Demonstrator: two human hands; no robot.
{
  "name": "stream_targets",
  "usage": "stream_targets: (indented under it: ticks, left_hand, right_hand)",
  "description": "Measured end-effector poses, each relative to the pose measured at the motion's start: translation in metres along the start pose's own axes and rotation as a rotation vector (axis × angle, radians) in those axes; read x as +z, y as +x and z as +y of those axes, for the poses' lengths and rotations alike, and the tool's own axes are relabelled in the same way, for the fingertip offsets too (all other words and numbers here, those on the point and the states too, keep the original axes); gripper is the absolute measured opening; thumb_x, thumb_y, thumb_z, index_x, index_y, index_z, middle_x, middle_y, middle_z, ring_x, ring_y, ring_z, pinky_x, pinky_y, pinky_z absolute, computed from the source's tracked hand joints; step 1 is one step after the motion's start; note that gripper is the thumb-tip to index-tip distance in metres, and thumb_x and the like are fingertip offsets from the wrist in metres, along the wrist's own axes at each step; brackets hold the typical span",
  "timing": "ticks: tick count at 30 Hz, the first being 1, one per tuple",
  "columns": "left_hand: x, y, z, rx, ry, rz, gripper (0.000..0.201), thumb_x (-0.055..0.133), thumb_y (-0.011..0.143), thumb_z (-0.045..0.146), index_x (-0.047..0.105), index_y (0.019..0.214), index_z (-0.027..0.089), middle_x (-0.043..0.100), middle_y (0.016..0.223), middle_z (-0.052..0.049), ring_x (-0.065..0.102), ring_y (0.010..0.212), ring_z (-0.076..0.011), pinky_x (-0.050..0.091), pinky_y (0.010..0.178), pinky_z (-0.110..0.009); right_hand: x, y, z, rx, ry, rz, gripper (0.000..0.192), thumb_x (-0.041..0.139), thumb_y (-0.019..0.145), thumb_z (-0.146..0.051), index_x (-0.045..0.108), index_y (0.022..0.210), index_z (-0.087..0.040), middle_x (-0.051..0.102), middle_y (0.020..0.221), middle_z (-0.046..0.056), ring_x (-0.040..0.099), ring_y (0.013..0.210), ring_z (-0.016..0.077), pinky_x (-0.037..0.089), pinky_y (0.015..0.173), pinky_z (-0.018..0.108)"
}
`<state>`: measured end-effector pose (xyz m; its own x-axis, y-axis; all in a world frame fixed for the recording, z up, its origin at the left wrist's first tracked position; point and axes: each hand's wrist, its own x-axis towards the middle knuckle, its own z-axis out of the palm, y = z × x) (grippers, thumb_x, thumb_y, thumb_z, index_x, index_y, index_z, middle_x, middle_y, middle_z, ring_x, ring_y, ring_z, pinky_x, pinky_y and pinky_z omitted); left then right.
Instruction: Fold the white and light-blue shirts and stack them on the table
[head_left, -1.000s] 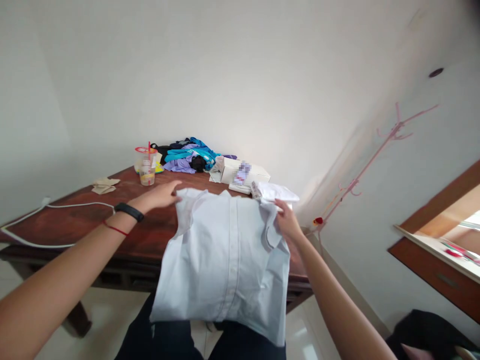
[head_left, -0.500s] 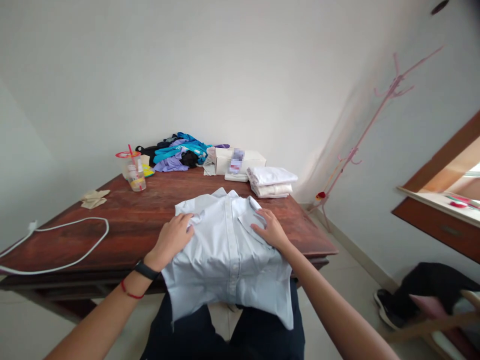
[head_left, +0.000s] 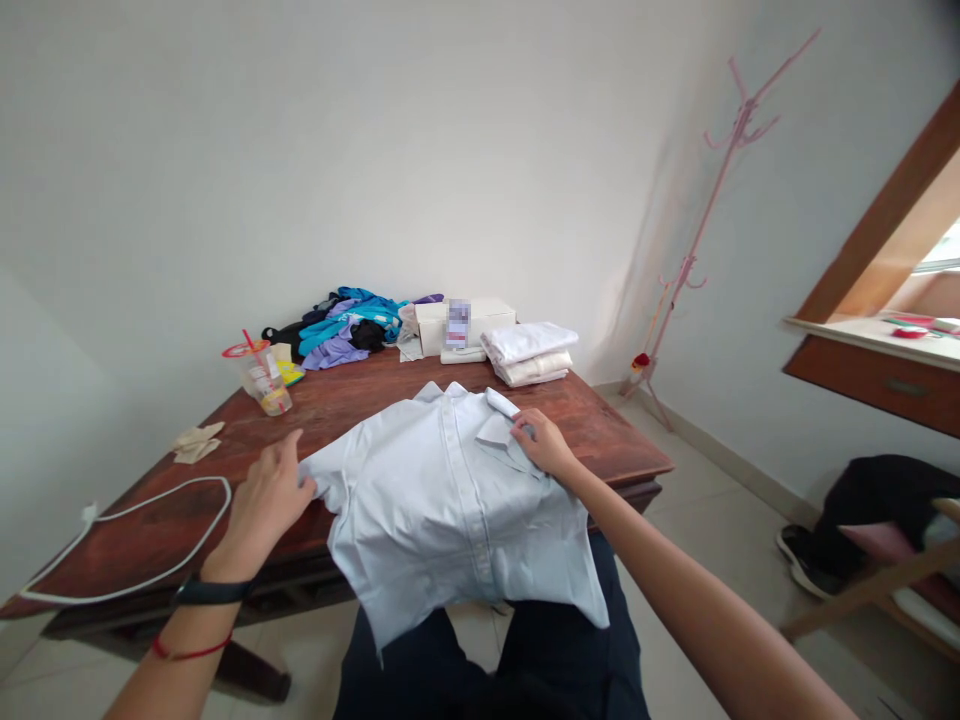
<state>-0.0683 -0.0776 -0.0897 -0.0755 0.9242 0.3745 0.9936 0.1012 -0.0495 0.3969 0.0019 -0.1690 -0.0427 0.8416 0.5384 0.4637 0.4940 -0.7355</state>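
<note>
A dark reddish-brown wooden table (head_left: 609, 442) carries a pale blue button-front shirt (head_left: 405, 500) overhanging its near edge, a looped white cable (head_left: 112, 602) at the near left corner, a crumpled beige cloth (head_left: 198, 443) by the left edge, and, toward the far edge, a blue-purple-black clothes heap (head_left: 341, 330).

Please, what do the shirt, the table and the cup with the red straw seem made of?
Shirt: matte cloth, perhaps cotton; it creases and drapes softly.
Table: probably wood with a dark reddish finish; streaks show across its top.
Cup: likely smooth, clear plastic; its wall is partly transparent.
</note>
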Motion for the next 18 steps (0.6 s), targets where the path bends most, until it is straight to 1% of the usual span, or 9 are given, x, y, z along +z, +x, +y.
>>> stream_targets:
  ticks: [3,4,6,8,9,11,13,16,18]
  left_hand:
    - [-0.007,0.011,0.023,0.194,-0.069,0.031,0.059,0.045,0.088,0.03,0.049,0.144,0.013,0.048,0.149,-0.019,0.049,0.136,-0.0367,0.044,0.108,-0.049]
    - [-0.009,0.018,0.033,0.261,-0.127,0.019,0.056,0.044,0.089,0.031,0.051,0.142,0.014,0.049,0.15,-0.017,0.048,0.138,-0.0342,0.042,0.112,-0.047]
    - [-0.009,0.038,0.053,0.368,-0.265,-0.028,0.057,0.043,0.091,0.036,0.051,0.142,0.014,0.053,0.147,-0.015,0.05,0.137,-0.0301,0.039,0.115,-0.044]
    - [-0.005,0.062,0.071,0.403,-0.367,-0.086,0.06,0.043,0.093,0.042,0.05,0.143,0.011,0.055,0.146,-0.017,0.051,0.136,-0.0296,0.037,0.116,-0.043]
    - [-0.001,0.074,0.078,0.388,-0.396,-0.121,0.062,0.044,0.093,0.044,0.049,0.144,0.01,0.054,0.147,-0.018,0.05,0.137,-0.0303,0.036,0.117,-0.043]
    - [0.008,0.097,0.091,0.324,-0.432,-0.201,0.064,0.046,0.093,0.045,0.049,0.145,0.008,0.051,0.15,-0.021,0.047,0.141,-0.0314,0.034,0.118,-0.043]
    - [0.019,0.115,0.099,0.279,-0.463,-0.259,0.064,0.047,0.093,0.047,0.051,0.143,0.009,0.051,0.15,-0.022,0.05,0.139,-0.0323,0.037,0.116,-0.042]
    - [0.034,0.131,0.108,0.284,-0.521,-0.308,0.063,0.053,0.09,0.047,0.054,0.14,0.009,0.057,0.145,-0.023,0.059,0.13,-0.0325,0.045,0.107,-0.038]
    - [0.04,0.136,0.112,0.312,-0.56,-0.33,0.063,0.058,0.086,0.045,0.055,0.14,0.011,0.06,0.142,-0.021,0.062,0.126,-0.0317,0.048,0.103,-0.036]
  right_hand:
    - [-0.005,0.002,0.006,0.162,0.201,0.24,0.016,0.062,0.083,-0.039,0.062,0.082,-0.023,0.067,0.087,0.003,0.062,0.088,0.0233,0.05,0.084,0.036]
    - [-0.008,0.002,0.01,0.207,0.231,0.31,0.017,0.061,0.083,-0.04,0.06,0.083,-0.023,0.065,0.083,0.003,0.061,0.084,0.0224,0.05,0.08,0.034]
    - [-0.013,0.002,0.019,0.267,0.261,0.413,0.017,0.055,0.083,-0.041,0.055,0.085,-0.024,0.061,0.078,0.001,0.059,0.076,0.0203,0.05,0.072,0.032]
    - [-0.018,0.002,0.027,0.319,0.307,0.475,0.018,0.051,0.083,-0.043,0.051,0.085,-0.025,0.057,0.07,-0.002,0.056,0.065,0.0181,0.049,0.063,0.029]
    - [-0.02,0.002,0.029,0.336,0.331,0.485,0.019,0.05,0.084,-0.045,0.05,0.084,-0.025,0.054,0.066,-0.004,0.055,0.06,0.0175,0.049,0.059,0.029]
    - [-0.024,0.002,0.03,0.345,0.362,0.474,0.025,0.049,0.084,-0.051,0.051,0.082,-0.026,0.055,0.062,-0.004,0.056,0.056,0.0185,0.05,0.056,0.031]
    - [-0.03,0.004,0.027,0.335,0.393,0.42,0.034,0.048,0.085,-0.059,0.056,0.084,-0.026,0.061,0.064,0.0,0.062,0.059,0.0225,0.054,0.058,0.036]
    - [-0.042,0.008,0.019,0.327,0.466,0.226,0.051,0.039,0.089,-0.067,0.065,0.088,-0.024,0.07,0.069,0.007,0.071,0.073,0.0304,0.058,0.068,0.045]
    - [-0.053,0.013,0.015,0.352,0.51,0.108,0.057,0.038,0.089,-0.07,0.069,0.088,-0.022,0.073,0.073,0.011,0.073,0.083,0.0348,0.058,0.075,0.049]
